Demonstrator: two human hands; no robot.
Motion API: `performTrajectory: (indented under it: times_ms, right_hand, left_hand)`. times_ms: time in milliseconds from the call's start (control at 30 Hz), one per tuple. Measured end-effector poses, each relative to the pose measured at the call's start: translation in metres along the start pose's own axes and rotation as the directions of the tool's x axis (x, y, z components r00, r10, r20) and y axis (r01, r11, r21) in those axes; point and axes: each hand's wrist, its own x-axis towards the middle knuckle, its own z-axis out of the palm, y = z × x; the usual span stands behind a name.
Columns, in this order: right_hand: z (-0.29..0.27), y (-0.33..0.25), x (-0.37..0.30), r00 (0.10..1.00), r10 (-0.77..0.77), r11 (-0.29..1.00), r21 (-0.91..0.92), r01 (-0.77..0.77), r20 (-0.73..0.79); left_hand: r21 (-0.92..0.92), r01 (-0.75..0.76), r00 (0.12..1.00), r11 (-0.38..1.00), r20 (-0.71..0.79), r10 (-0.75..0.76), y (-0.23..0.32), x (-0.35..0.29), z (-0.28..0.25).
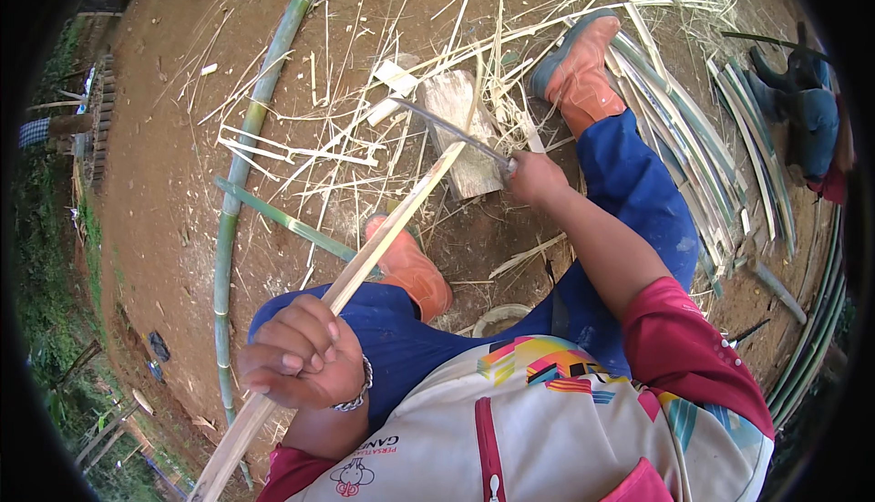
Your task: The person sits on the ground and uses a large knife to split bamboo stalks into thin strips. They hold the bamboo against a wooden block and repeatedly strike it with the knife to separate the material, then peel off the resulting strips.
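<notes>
My left hand (305, 356) is closed round a long pale bamboo strip (392, 226), which runs from the lower left up and away toward the middle. In my right hand (536, 179) is the handle of a long-bladed knife (441, 123), its blade pointing to the upper left. The blade crosses the strip near its far end; whether it cuts into the wood is hard to see. Beneath them a worn wooden block (478, 174) lies on the ground. At the block the strip narrows into a thin curled end.
A long green bamboo pole (239, 169) lies on the dirt at left, with a shorter green piece (283, 217) near my orange boot (410, 269). Shavings litter the ground around the block. Split strips (679, 151) are heaped beyond my right leg. Another person (811, 119) is at the far right.
</notes>
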Motion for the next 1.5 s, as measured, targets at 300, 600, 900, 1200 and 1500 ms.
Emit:
performTrajectory:
  times_ms: [300, 600, 900, 1200, 1500]
  right_hand:
    - [0.007, 0.012, 0.005, 0.998, -0.061, 0.996, 0.063, 0.061, -0.006]
    - [-0.015, -0.06, -0.116, 0.946, -0.31, 0.929, 0.181, 0.323, -0.092]
    - [-0.005, -0.079, -0.184, 0.82, -0.518, 0.75, 0.332, 0.572, -0.241]
    - [-0.016, -0.088, -0.184, 0.826, -0.518, 0.764, 0.314, 0.564, -0.222]
    - [0.001, -0.079, -0.164, 0.834, -0.503, 0.802, 0.238, 0.549, -0.229]
  left_hand:
    - [-0.006, -0.014, 0.994, 1.0, -0.112, 0.013, 0.0, -0.002, 0.001]
    - [0.071, -0.087, 0.996, 0.994, 0.043, 0.084, -0.001, -0.004, 0.008]
    - [0.028, -0.067, 0.998, 0.997, -0.018, 0.067, 0.001, -0.011, 0.012]
    - [0.087, -0.026, 0.999, 0.996, -0.018, 0.028, 0.003, -0.012, 0.018]
    - [0.099, -0.016, 0.991, 0.995, -0.13, 0.029, 0.003, -0.009, 0.018]
